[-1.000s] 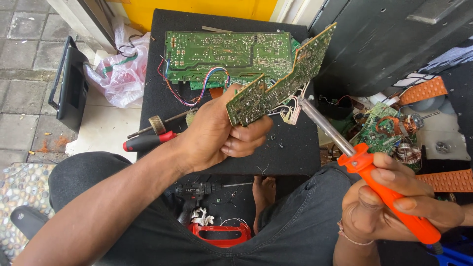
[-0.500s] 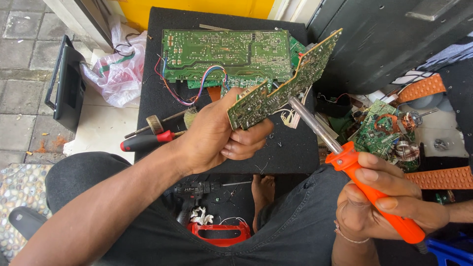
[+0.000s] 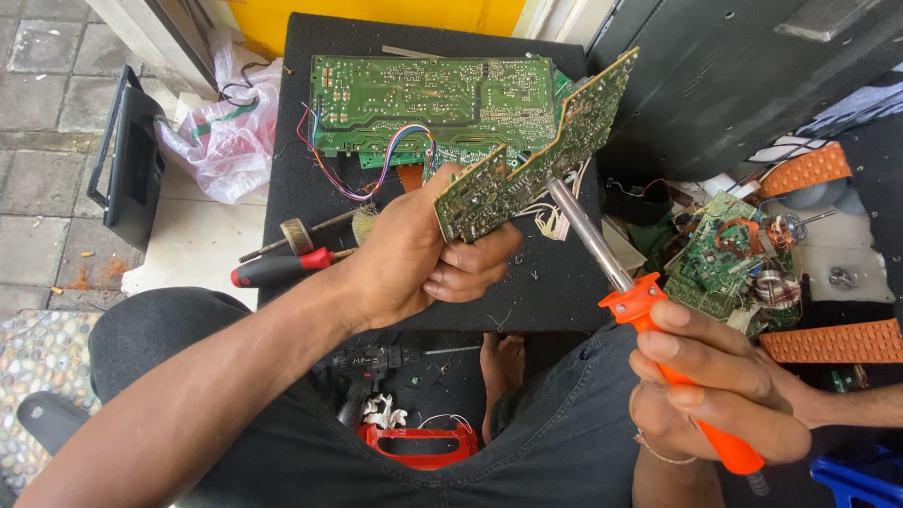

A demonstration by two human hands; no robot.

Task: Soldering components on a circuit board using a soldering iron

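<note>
Green and long, with a stepped edge and dense solder dots, the circuit board (image 3: 531, 150) tilts above the black table (image 3: 292, 202), pinched at its lower end by the left hand (image 3: 414, 259); the right hand (image 3: 720, 390) grips an orange soldering iron (image 3: 649, 325), tip under the board

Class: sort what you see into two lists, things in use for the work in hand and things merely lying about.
In use: left hand, small circuit board, right hand, orange soldering iron.

Lying about: large green board, red-handled screwdriver, plastic bag, drill.
</note>
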